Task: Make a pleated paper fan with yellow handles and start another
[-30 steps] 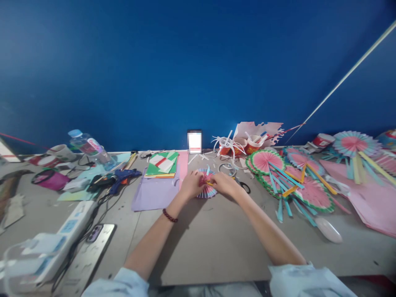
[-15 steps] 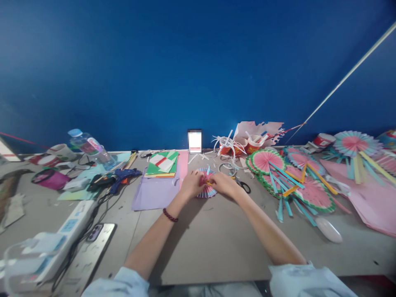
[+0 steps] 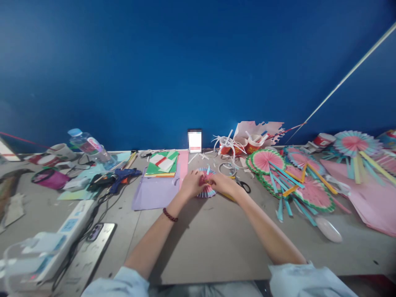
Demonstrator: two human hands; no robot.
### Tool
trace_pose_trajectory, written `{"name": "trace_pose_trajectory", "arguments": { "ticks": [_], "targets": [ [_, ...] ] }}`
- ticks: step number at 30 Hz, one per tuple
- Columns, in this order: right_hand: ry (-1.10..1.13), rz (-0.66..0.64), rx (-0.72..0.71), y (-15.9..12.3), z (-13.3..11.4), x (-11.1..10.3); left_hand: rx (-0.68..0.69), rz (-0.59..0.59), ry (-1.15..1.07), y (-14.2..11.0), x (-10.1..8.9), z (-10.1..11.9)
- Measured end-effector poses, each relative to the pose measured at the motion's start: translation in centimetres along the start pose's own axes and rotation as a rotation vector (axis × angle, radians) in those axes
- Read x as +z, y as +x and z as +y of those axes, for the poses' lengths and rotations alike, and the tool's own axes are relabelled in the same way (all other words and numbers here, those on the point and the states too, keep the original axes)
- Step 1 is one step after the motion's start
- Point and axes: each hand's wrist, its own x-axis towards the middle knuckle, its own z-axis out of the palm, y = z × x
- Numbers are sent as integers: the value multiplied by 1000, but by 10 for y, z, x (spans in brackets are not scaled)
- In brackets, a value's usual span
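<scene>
A small pleated paper fan (image 3: 206,182), pink in the middle with a blue edge, lies on the grey table (image 3: 204,243) straight ahead. My left hand (image 3: 191,184) pinches its left side with closed fingers; a dark bead bracelet sits on that wrist. My right hand (image 3: 225,184) grips the fan's right side, fingers closed, and a thin yellow strip (image 3: 228,196) shows under it. The fan's centre is partly hidden by my fingers.
Finished watermelon-style fans (image 3: 291,177) spread across the right side. Scissors (image 3: 244,186), tape rolls and red cups (image 3: 247,144) lie behind my hands. A lilac sheet (image 3: 153,194), coloured paper stack (image 3: 162,163), blue glue gun (image 3: 122,177), water bottle (image 3: 89,147), phone (image 3: 99,233) and power strip (image 3: 71,222) fill the left.
My right hand has shifted slightly on the fan, and a bit of yellow strip now shows beneath it. Everything else is as before.
</scene>
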Motion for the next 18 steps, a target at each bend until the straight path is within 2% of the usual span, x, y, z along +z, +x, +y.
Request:
{"name": "trace_pose_trajectory", "arguments": {
  "ticks": [8, 18],
  "targets": [
    [16, 10, -57, 0, 2, 2, 15, 16, -20, 0, 0, -1],
    [24, -61, -47, -1, -2, -4, 15, 23, -15, -1, -2, 2]
  ]
}}
